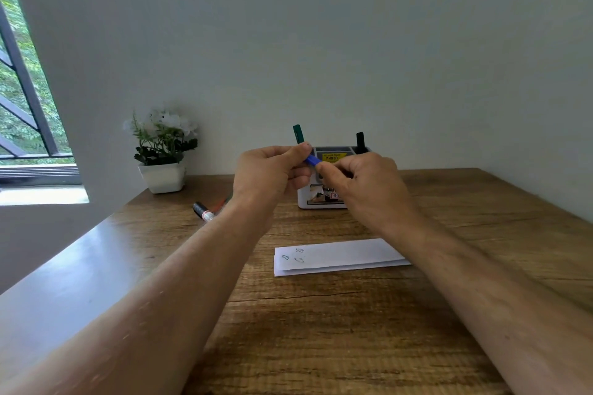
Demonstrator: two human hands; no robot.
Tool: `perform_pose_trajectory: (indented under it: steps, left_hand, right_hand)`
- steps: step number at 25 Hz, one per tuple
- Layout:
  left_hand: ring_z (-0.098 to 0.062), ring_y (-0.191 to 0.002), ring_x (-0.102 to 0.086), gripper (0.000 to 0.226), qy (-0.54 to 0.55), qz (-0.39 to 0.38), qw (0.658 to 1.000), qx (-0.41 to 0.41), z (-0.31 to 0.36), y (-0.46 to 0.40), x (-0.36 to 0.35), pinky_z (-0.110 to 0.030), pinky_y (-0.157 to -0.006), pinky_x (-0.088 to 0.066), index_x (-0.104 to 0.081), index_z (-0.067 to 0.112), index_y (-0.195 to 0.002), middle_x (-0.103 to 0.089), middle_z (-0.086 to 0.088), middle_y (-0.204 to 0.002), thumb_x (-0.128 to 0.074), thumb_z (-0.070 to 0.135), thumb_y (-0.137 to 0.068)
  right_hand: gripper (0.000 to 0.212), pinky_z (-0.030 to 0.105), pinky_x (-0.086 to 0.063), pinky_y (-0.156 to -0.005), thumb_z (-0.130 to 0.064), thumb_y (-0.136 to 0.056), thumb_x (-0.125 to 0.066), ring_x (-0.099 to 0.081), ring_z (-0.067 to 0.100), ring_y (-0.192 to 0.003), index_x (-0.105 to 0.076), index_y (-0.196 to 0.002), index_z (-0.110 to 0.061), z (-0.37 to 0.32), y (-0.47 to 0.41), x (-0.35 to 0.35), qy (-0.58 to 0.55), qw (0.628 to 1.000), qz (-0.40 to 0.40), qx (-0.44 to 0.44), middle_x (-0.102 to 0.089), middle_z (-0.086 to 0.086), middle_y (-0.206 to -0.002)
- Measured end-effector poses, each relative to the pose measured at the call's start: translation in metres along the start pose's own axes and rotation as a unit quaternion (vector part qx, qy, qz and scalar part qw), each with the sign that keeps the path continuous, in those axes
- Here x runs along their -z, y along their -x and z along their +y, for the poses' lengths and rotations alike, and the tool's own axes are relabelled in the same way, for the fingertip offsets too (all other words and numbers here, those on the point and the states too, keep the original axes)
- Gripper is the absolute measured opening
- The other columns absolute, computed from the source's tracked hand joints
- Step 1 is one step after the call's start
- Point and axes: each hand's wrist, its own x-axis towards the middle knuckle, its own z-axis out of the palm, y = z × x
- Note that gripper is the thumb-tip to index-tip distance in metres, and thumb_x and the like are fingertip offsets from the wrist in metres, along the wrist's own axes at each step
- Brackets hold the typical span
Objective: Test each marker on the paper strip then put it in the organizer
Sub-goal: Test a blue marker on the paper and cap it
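Observation:
A blue marker is held between both hands above the table, in front of the organizer. My left hand pinches one end and my right hand pinches the other; most of the marker is hidden by my fingers. The white organizer stands at the back of the table, with a green marker and a black marker upright in it. The white paper strip lies nearer to me, with a few marks at its left end. Two more markers, one black-capped and one red, lie at the left.
A white pot with a flowering plant stands at the back left corner. The wooden table meets the wall behind the organizer. A window with bars is at the far left.

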Motion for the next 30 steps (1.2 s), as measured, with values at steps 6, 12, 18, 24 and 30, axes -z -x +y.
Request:
perform_pose_trajectory:
  steps: [6, 12, 18, 24, 30]
  left_hand:
    - [-0.014, -0.063, -0.069, 0.012, 0.033, 0.018, 0.999, -0.008, 0.008, 0.001, 0.003, -0.022, -0.059, -0.059, -0.070, 0.006, -0.095, -0.075, -0.012, -0.078, -0.070, 0.016, -0.088]
    - [-0.019, -0.076, -0.074, 0.016, 0.151, 0.033, 0.986, 0.053, 0.017, 0.004, 0.008, -0.021, -0.063, -0.060, -0.064, -0.005, -0.100, -0.075, -0.020, -0.094, -0.065, -0.006, -0.083]
    - [-0.018, -0.085, -0.073, 0.033, 0.139, -0.050, 0.988, 0.033, 0.019, 0.006, 0.006, -0.027, -0.071, -0.060, -0.064, 0.011, -0.116, -0.073, -0.012, -0.096, -0.045, -0.008, -0.096]
    - [-0.013, -0.060, -0.042, 0.027, -0.191, -0.117, 0.974, 0.018, 0.024, 0.006, 0.013, -0.025, -0.053, -0.036, -0.056, 0.013, -0.084, -0.047, -0.004, -0.073, -0.041, -0.009, -0.085]
    - [-0.003, -0.065, -0.052, 0.040, -0.544, -0.332, 0.769, 0.053, 0.027, 0.017, 0.025, -0.023, -0.064, -0.037, -0.065, 0.026, -0.110, -0.054, 0.010, -0.067, -0.083, 0.024, -0.074]
  right_hand:
    - [0.036, 0.017, -0.037, -0.049, -0.050, -0.094, -0.055, -0.054, 0.003, -0.049, -0.071, -0.080, -0.022, 0.002, 0.001, 0.004, -0.007, 1.000, -0.004, -0.006, -0.062, -0.009, -0.062]
    - [0.020, 0.015, -0.051, -0.063, -0.026, -0.100, -0.052, -0.065, -0.001, -0.064, -0.071, -0.096, -0.022, 0.005, 0.001, 0.003, -0.134, 0.990, 0.011, -0.043, -0.070, -0.006, -0.073]
    - [0.027, 0.030, -0.059, -0.068, -0.022, -0.104, -0.044, -0.069, 0.014, -0.066, -0.068, -0.092, -0.024, -0.003, 0.001, 0.005, -0.269, 0.962, 0.019, -0.041, -0.074, 0.003, -0.082]
    - [0.018, 0.026, -0.051, -0.038, -0.013, -0.100, -0.054, -0.069, 0.022, -0.053, -0.061, -0.115, -0.020, -0.006, 0.005, 0.013, -0.334, 0.939, 0.009, -0.081, -0.074, 0.007, -0.094]
    - [0.013, 0.029, -0.051, -0.042, -0.012, -0.097, -0.054, -0.069, 0.027, -0.058, -0.066, -0.093, -0.012, -0.003, 0.013, 0.011, -0.378, 0.912, -0.076, -0.140, -0.075, 0.013, -0.083]
